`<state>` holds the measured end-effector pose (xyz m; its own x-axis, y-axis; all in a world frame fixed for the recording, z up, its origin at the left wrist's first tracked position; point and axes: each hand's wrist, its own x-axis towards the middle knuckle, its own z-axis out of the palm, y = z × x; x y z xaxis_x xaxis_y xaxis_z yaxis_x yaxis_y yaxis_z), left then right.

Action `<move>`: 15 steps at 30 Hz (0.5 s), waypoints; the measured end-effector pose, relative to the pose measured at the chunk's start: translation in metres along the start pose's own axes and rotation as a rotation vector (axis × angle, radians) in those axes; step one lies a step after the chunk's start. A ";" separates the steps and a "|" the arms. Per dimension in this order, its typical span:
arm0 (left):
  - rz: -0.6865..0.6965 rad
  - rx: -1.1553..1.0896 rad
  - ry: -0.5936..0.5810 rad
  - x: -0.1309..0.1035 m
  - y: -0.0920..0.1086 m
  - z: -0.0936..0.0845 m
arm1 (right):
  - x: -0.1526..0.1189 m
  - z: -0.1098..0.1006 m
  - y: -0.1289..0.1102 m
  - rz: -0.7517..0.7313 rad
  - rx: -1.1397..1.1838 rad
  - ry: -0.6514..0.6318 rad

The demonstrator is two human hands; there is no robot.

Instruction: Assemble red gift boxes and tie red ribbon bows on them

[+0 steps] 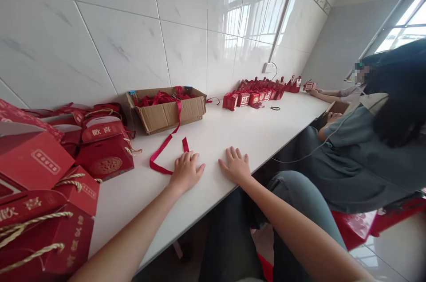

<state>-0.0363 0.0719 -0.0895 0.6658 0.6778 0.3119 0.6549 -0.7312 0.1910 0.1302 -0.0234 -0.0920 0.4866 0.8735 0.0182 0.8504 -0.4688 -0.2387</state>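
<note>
Both hands lie flat and empty on the white table (253, 135), the left hand (185, 172) touching the loose red ribbon (162, 149), the right hand (235, 166) beside it, so tying seems not started, while many red gift boxes (106, 149) wait at left.

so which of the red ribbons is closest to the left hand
The loose red ribbon trailing out of the cardboard box onto the table; its end lies beside the left hand. The others stay piled inside the box.
</note>
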 end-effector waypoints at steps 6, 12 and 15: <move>-0.007 0.001 -0.025 -0.002 0.002 -0.002 | -0.002 -0.004 -0.006 0.000 -0.008 -0.002; -0.026 0.000 -0.029 -0.003 0.002 -0.002 | -0.003 -0.004 -0.008 0.008 -0.014 -0.022; -0.026 -0.004 -0.023 -0.005 0.001 -0.002 | -0.003 -0.004 -0.009 0.009 -0.018 -0.030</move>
<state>-0.0396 0.0675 -0.0886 0.6568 0.6982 0.2849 0.6707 -0.7135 0.2026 0.1219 -0.0223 -0.0861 0.4884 0.8725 -0.0135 0.8494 -0.4790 -0.2216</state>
